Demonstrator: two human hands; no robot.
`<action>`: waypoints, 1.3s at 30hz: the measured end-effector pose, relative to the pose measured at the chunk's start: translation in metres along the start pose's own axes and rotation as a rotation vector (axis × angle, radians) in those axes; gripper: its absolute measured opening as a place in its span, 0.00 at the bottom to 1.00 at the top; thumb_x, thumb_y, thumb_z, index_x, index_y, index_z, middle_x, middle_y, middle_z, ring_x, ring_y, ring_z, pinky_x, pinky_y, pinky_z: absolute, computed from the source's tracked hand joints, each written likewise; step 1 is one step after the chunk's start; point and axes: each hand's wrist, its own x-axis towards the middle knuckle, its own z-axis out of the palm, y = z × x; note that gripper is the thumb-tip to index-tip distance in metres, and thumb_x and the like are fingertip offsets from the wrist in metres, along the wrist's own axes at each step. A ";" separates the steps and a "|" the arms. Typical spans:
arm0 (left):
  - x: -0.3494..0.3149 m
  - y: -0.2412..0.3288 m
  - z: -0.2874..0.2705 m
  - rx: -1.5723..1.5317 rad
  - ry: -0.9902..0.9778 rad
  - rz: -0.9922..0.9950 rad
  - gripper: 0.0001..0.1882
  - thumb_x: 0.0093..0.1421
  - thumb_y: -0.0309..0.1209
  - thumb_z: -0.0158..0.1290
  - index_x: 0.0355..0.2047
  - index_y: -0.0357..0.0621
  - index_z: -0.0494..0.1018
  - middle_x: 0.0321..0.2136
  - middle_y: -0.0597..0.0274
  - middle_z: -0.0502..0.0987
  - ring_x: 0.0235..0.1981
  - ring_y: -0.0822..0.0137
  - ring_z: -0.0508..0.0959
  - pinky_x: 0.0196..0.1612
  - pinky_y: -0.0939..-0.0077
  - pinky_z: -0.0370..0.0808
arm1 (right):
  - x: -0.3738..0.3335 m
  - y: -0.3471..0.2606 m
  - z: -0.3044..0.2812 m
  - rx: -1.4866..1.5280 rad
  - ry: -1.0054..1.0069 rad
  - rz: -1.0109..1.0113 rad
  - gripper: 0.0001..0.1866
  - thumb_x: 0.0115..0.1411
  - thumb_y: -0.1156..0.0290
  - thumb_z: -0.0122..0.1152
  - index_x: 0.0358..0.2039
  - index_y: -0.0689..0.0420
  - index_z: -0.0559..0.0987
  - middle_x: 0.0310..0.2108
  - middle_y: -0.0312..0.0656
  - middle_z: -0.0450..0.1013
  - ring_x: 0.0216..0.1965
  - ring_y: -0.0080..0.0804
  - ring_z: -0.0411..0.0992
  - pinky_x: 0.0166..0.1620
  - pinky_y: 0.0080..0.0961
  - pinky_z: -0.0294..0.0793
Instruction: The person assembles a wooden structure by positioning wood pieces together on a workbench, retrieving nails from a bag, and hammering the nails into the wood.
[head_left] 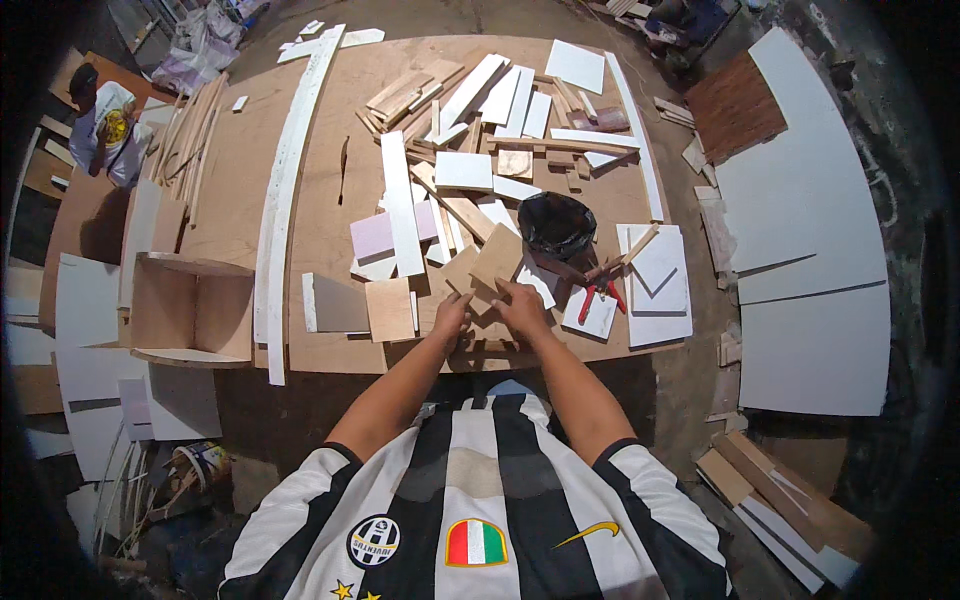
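Observation:
Both my hands are at the near edge of the work table, close together. My left hand (453, 316) pinches the lower edge of a small plywood piece (461, 271). My right hand (524, 308) grips a second, slightly larger plywood board (498, 257), tilted and partly covering the first. The fingertips beneath the boards are hidden. Left of my hands a square plywood panel (389, 310) stands beside a white-and-grey board (338, 304). To the right, red-handled pliers or clippers (598, 303) lie on a white square panel (588, 320).
Beyond my hands lies a heap of wood and white offcuts (463, 171). A black bag-lined bucket (557, 225) stands right of it. Long white strips (296, 190) run along the table's left, near an open wooden box (193, 307). Large white panels (810, 220) lean at the right.

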 end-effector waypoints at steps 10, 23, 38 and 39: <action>0.034 -0.008 0.028 -0.195 0.283 0.320 0.21 0.63 0.39 0.58 0.52 0.39 0.74 0.35 0.60 0.76 0.38 0.65 0.75 0.42 0.66 0.73 | 0.046 -0.001 -0.026 0.026 -0.111 0.066 0.38 0.53 0.55 0.71 0.65 0.46 0.72 0.57 0.55 0.70 0.56 0.53 0.70 0.59 0.43 0.70; 0.062 0.039 0.090 0.525 0.995 0.213 0.36 0.58 0.47 0.61 0.64 0.49 0.67 0.64 0.46 0.61 0.66 0.45 0.57 0.67 0.48 0.54 | 0.129 0.024 -0.088 0.156 -0.488 -0.072 0.33 0.54 0.54 0.70 0.58 0.56 0.77 0.43 0.55 0.79 0.46 0.51 0.79 0.50 0.40 0.76; 0.268 0.243 0.101 0.913 0.674 0.872 0.35 0.56 0.44 0.63 0.58 0.35 0.68 0.57 0.39 0.69 0.61 0.42 0.65 0.65 0.49 0.61 | 0.363 0.049 -0.126 0.420 -0.011 0.165 0.44 0.50 0.47 0.74 0.57 0.68 0.73 0.54 0.62 0.73 0.55 0.53 0.74 0.57 0.40 0.72; 0.285 0.253 0.098 0.961 0.666 0.885 0.35 0.56 0.44 0.63 0.59 0.35 0.68 0.58 0.39 0.68 0.62 0.41 0.65 0.65 0.50 0.61 | 0.377 0.053 -0.126 0.407 -0.008 0.210 0.44 0.51 0.47 0.74 0.58 0.69 0.73 0.53 0.62 0.73 0.55 0.53 0.74 0.57 0.40 0.72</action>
